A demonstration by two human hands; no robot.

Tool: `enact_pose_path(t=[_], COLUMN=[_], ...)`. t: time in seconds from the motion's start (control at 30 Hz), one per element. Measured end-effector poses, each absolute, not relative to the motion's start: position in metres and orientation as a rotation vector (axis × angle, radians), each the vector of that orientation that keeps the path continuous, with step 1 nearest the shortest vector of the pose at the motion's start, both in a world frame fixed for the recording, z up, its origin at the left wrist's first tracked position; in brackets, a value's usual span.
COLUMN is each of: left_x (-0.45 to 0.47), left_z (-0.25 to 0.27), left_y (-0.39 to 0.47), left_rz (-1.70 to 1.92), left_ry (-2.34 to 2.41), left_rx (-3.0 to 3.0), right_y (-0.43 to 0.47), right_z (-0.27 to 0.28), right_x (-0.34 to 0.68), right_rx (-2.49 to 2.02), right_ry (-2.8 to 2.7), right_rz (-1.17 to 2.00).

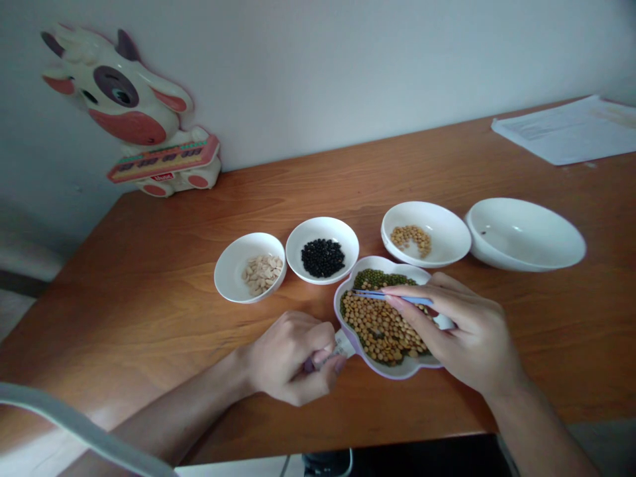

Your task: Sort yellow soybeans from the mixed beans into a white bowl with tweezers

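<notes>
Clutching the dish (410, 368) by its handle (344, 344), the left hand (298, 358) sits low in the middle of the frame. The right hand (467, 324), farther right, pinches tweezers (416, 300); from here I can't tell if their tips hold any beans (382, 324). The dish lies just right of centre, below the bowls (444, 232).

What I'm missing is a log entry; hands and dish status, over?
Left hand grips handle of dish. Right hand holds blue tweezers over its beans. Nothing visibly in the way.

Papers (561, 132) (illegible here) run off at upper right; mid-frame, the left hand (294, 358) hides most of a handle (342, 345).
</notes>
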State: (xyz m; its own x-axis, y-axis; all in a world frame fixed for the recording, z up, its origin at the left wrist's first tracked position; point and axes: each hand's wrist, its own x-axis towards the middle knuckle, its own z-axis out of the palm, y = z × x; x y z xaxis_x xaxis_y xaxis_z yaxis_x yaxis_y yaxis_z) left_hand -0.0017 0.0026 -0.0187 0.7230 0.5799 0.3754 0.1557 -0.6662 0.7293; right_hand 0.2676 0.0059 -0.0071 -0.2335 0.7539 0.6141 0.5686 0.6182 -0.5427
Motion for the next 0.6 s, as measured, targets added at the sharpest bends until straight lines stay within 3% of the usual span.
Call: enact_pose_path(t=[0.6], left_x=[-0.0007], left_z=[-0.0167], left_y=[0.002], left_rz=[0.788], left_ry=[0.57], left_rx=[2.217], right_y=[0.0003], right_z=[-0.0113], right_x=[0.2701], right_rx=[-1.096], right_ry=[-1.847], right_rz=[0.243])
